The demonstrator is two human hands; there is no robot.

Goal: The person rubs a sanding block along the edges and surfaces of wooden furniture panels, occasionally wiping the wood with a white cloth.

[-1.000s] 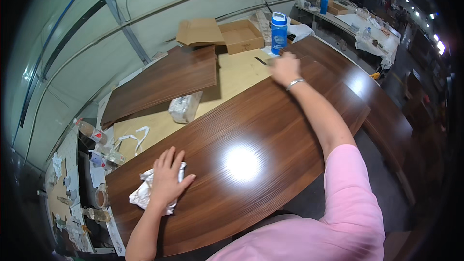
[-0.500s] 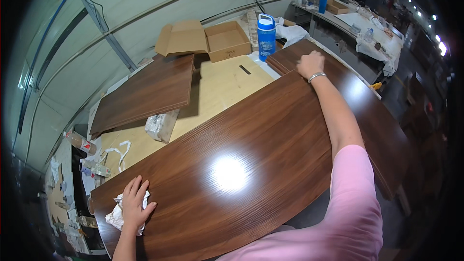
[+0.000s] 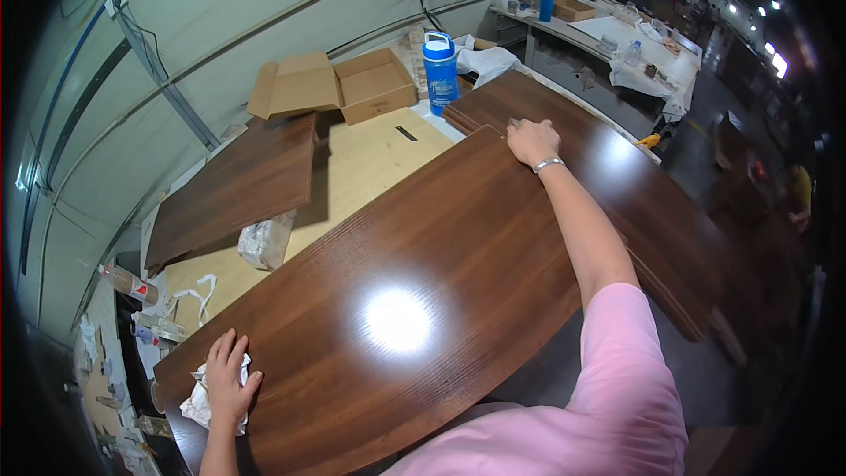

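Observation:
A large glossy dark-brown wooden panel point(image 3: 423, 264) lies across the workbench in front of me. My left hand point(image 3: 231, 373) presses flat on a crumpled white cloth point(image 3: 199, 401) at the panel's near left end. My right hand point(image 3: 532, 140), with a bracelet at the wrist, rests palm down on the panel's far right corner, where it meets a second dark panel point(image 3: 634, 185) beside it.
A third dark panel point(image 3: 238, 189) lies at the left, propped on a wrapped white bundle point(image 3: 263, 240). An open cardboard box point(image 3: 339, 84) and a blue bottle point(image 3: 440, 70) stand at the back. Bottles and small items point(image 3: 132, 300) crowd the left edge. Another cluttered bench point(image 3: 617, 35) stands far right.
My left hand and the cloth have slid along the panel to its left end. My right hand stayed at the far corner while the view shifted.

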